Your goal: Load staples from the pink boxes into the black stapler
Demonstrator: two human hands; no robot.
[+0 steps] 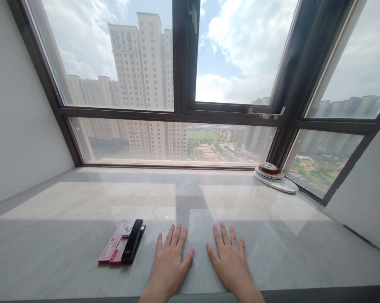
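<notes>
Palm down on the pale marble-look sill (82,202), my left hand (171,265) lies with its fingers spread and holds nothing. My right hand (230,261) rests flat in the same way, a short gap to the right of the left one. Left of my left hand is a black stapler (133,242), lying along the right side of several small red-and-white boxes (115,242). Neither hand touches the stapler or the boxes.
A stack of round plates or lids (270,171) sits in the far right corner, against the dark window frame (290,126). A thin dark strip (363,239) runs along the right wall. Tall buildings (152,63) stand outside the glass.
</notes>
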